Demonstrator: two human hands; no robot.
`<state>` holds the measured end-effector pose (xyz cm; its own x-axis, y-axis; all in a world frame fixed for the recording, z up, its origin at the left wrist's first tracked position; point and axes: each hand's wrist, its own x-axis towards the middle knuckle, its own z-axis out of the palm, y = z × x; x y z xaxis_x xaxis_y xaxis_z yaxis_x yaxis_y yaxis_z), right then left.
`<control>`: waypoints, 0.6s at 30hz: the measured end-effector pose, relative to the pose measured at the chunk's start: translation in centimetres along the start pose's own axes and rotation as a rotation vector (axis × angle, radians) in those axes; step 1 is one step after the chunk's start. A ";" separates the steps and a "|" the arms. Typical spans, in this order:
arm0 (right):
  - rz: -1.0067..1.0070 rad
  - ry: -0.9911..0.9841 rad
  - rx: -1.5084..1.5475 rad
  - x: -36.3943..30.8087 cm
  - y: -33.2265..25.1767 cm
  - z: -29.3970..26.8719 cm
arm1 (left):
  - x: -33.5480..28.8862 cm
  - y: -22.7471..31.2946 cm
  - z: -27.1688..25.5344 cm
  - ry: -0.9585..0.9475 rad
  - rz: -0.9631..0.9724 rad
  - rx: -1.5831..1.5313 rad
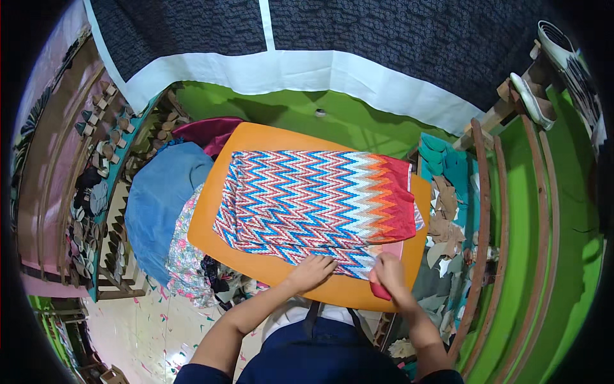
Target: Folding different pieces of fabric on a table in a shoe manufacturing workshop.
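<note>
A zigzag-patterned cloth (pixel 300 192) in blue, red and white lies folded on an orange tabletop (pixel 208 221). Toward its right end the pattern turns orange, then plain red. My left hand (pixel 312 271) rests on the cloth's near edge, its fingers stretched out over the fabric. To the right, my right hand (pixel 389 272) is closed on the near red corner of the cloth, and part of that red end hangs below the fist. Creases run across the near left part of the cloth.
Left of the table are a heaped blue cloth (pixel 163 198) and a floral cloth (pixel 183 259). Shoe-filled racks (pixel 102 185) stand farther left. Leather scraps (pixel 446 221) lie to the right, beside wooden rails (pixel 480 243). A dark curtain (pixel 384 51) hangs behind. Scraps litter the tiled floor (pixel 150 329).
</note>
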<state>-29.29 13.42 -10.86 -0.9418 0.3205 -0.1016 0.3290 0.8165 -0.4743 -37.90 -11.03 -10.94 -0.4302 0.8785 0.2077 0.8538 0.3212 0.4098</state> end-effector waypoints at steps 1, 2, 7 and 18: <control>0.004 -0.004 0.001 0.9 1.0 -0.6 | 0.0 -0.3 0.6 -0.004 -0.001 -0.003; 0.032 -0.065 0.095 1.8 2.4 -1.6 | 0.3 -0.7 1.1 -0.092 0.009 -0.003; 0.012 -0.171 0.052 5.6 2.6 -4.7 | 0.8 -0.6 1.5 -0.109 0.056 -0.016; 0.046 -0.343 -0.027 1.4 3.0 -1.9 | -0.1 0.1 0.9 -0.067 -0.010 0.011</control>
<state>-29.50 17.19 -10.74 -0.8927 0.1807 -0.4129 0.3691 0.8188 -0.4397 -37.49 -10.75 -11.75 -0.4185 0.8967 0.1440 0.8530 0.3337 0.4012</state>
